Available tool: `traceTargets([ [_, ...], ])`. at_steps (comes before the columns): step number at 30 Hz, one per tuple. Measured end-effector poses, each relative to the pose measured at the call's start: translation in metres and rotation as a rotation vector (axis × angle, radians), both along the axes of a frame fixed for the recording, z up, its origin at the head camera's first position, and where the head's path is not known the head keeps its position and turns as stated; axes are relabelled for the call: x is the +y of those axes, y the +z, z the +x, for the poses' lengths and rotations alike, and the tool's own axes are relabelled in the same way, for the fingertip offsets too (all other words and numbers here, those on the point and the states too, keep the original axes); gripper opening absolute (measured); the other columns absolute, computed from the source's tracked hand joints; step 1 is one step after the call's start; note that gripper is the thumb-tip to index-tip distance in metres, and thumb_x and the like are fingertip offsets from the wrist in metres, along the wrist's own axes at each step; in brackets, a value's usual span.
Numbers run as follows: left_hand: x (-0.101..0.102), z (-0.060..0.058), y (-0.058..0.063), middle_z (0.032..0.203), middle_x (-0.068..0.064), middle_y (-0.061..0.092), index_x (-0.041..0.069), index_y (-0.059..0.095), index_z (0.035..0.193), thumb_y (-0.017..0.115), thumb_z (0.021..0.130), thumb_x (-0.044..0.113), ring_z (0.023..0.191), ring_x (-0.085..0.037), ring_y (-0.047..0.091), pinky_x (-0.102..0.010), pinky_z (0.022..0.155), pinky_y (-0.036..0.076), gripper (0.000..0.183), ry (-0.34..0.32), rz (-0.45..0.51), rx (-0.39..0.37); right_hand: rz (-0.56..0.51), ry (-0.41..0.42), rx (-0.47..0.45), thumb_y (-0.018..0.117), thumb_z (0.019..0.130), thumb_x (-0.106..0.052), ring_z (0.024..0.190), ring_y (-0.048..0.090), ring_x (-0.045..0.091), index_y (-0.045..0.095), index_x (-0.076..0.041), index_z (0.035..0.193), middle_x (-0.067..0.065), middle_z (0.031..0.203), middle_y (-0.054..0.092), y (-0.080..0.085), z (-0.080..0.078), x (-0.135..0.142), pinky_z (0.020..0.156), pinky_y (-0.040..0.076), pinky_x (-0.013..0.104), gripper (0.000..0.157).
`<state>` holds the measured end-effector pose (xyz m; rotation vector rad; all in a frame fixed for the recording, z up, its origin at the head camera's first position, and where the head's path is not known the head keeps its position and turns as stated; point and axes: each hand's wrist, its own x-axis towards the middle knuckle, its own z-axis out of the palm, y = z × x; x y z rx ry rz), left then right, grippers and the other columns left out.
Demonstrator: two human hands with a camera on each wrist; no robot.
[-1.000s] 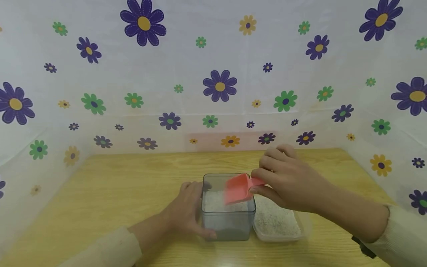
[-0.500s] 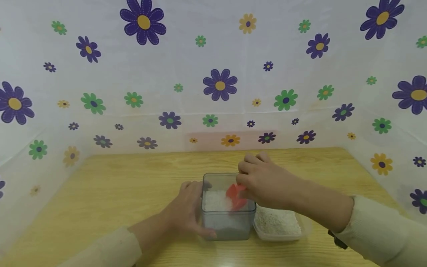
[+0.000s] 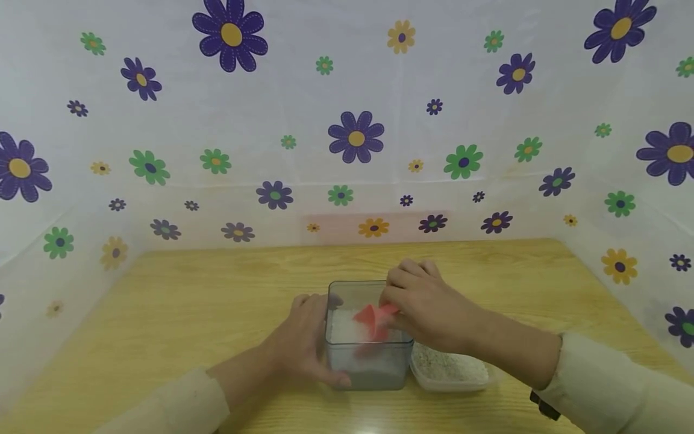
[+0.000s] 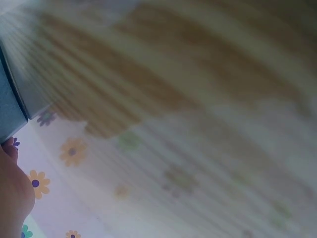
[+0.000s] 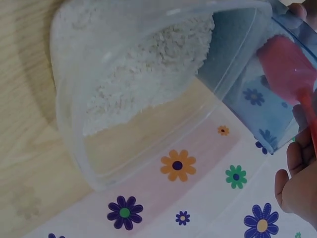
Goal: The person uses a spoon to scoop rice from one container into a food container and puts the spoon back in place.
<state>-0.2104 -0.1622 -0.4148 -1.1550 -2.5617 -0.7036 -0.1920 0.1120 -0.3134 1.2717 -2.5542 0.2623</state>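
A clear grey square container (image 3: 368,369) holding white rice (image 3: 343,325) stands at the table's middle. My left hand (image 3: 306,340) grips its left side, thumb along the front wall and fingers around the back corner. Above the container's right rim, my right hand (image 3: 428,304) pinches the handle of a pink scoop (image 3: 374,320). The scoop's bowl is tilted inside the container, close to the rice. In the right wrist view the scoop (image 5: 287,67) shows its broad bowl within the bluish walls. Only part of my left hand (image 4: 15,191) shows in the left wrist view.
A shallow clear plastic tub (image 3: 452,384) with more rice (image 3: 458,366) sits right beside the container, partly under my right forearm. Both stand on a wood-grain table (image 3: 206,289). A white flowered cloth (image 3: 303,108) rises behind and along both sides.
My right hand has moved left and lowered the pink scoop from above the rim into the container, turning the bowl over. The left hand keeps its hold on the container.
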Motion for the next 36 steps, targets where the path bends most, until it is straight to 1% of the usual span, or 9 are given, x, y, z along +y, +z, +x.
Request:
traceTargets([
  [4, 0.0, 0.001, 0.001, 0.128, -0.007, 0.055, 0.004, 0.04, 0.137, 0.062, 0.064, 0.09, 0.115, -0.017, 0.051, -0.044, 0.101, 0.028, 0.114, -0.004, 0.007, -0.001, -0.061, -0.031, -0.081, 0.072, 0.09, -0.035, 0.096, 0.04, 0.012, 0.07, -0.018, 0.098, -0.01, 0.095, 0.055, -0.005, 0.0, 0.0, 0.082, 0.026, 0.034, 0.019],
  [7, 0.0, 0.0, 0.001, 0.128, -0.008, 0.055, 0.002, 0.041, 0.136, 0.067, 0.064, 0.086, 0.115, -0.019, 0.052, -0.044, 0.1, 0.028, 0.113, -0.009, 0.016, 0.008, -0.12, -0.051, -0.145, 0.068, 0.092, -0.037, 0.095, 0.038, 0.01, 0.07, -0.018, 0.099, -0.011, 0.094, 0.054, -0.009, 0.001, 0.0, 0.085, 0.026, 0.036, 0.021],
  [12, 0.0, -0.001, -0.001, 0.128, -0.008, 0.055, 0.001, 0.042, 0.135, 0.07, 0.063, 0.084, 0.115, -0.018, 0.051, -0.043, 0.1, 0.029, 0.113, -0.009, 0.004, 0.016, -0.225, -0.074, -0.196, 0.068, 0.092, -0.036, 0.096, 0.039, 0.008, 0.07, -0.019, 0.099, -0.013, 0.093, 0.054, -0.016, 0.005, 0.002, 0.089, 0.029, 0.039, 0.018],
  [17, 0.001, 0.002, 0.001, 0.13, -0.007, 0.054, 0.003, 0.041, 0.137, 0.07, 0.062, 0.085, 0.118, -0.017, 0.049, -0.043, 0.102, 0.028, 0.115, 0.003, 0.011, -0.035, -0.326, -0.065, -0.191, 0.069, 0.093, -0.032, 0.1, 0.04, 0.009, 0.069, -0.02, 0.1, -0.012, 0.097, 0.057, -0.023, 0.007, 0.005, 0.09, 0.031, 0.041, 0.014],
  [23, 0.002, 0.003, 0.005, 0.129, -0.007, 0.054, 0.002, 0.042, 0.137, 0.071, 0.061, 0.084, 0.118, -0.018, 0.05, -0.043, 0.103, 0.027, 0.115, 0.001, 0.007, -0.031, -0.426, -0.038, -0.136, 0.07, 0.092, -0.022, 0.099, 0.042, 0.01, 0.07, -0.019, 0.098, -0.01, 0.097, 0.057, -0.028, 0.009, 0.011, 0.088, 0.035, 0.037, 0.007],
  [25, 0.002, 0.002, 0.005, 0.129, -0.006, 0.054, 0.003, 0.042, 0.138, 0.068, 0.061, 0.086, 0.118, -0.018, 0.05, -0.043, 0.103, 0.027, 0.116, 0.003, 0.002, -0.04, -0.446, -0.047, -0.134, 0.071, 0.092, -0.02, 0.098, 0.042, 0.01, 0.07, -0.019, 0.099, -0.01, 0.097, 0.056, -0.029, 0.009, 0.014, 0.085, 0.037, 0.035, 0.007],
  [28, 0.002, 0.001, 0.003, 0.128, -0.005, 0.055, 0.003, 0.042, 0.138, 0.068, 0.061, 0.087, 0.117, -0.017, 0.05, -0.042, 0.104, 0.027, 0.117, 0.0, 0.006, -0.053, -0.462, -0.079, -0.146, 0.071, 0.092, -0.019, 0.098, 0.042, 0.009, 0.07, -0.018, 0.1, -0.01, 0.098, 0.056, -0.029, 0.011, 0.017, 0.083, 0.039, 0.032, 0.008],
  [31, 0.002, 0.002, 0.003, 0.126, -0.003, 0.056, 0.006, 0.042, 0.137, 0.069, 0.061, 0.086, 0.116, -0.015, 0.051, -0.043, 0.103, 0.027, 0.113, -0.004, 0.01, -0.044, -0.482, -0.111, -0.144, 0.071, 0.092, -0.018, 0.1, 0.044, 0.011, 0.071, -0.017, 0.1, -0.008, 0.1, 0.057, -0.028, 0.011, 0.021, 0.082, 0.042, 0.032, 0.009],
  [36, 0.002, 0.005, 0.006, 0.126, -0.004, 0.055, 0.006, 0.041, 0.136, 0.072, 0.063, 0.082, 0.115, -0.017, 0.051, -0.045, 0.101, 0.028, 0.11, 0.004, 0.008, -0.028, -0.534, -0.129, -0.096, 0.072, 0.09, -0.014, 0.101, 0.047, 0.013, 0.071, -0.015, 0.101, -0.007, 0.101, 0.058, -0.027, 0.009, 0.03, 0.082, 0.043, 0.033, 0.01],
])
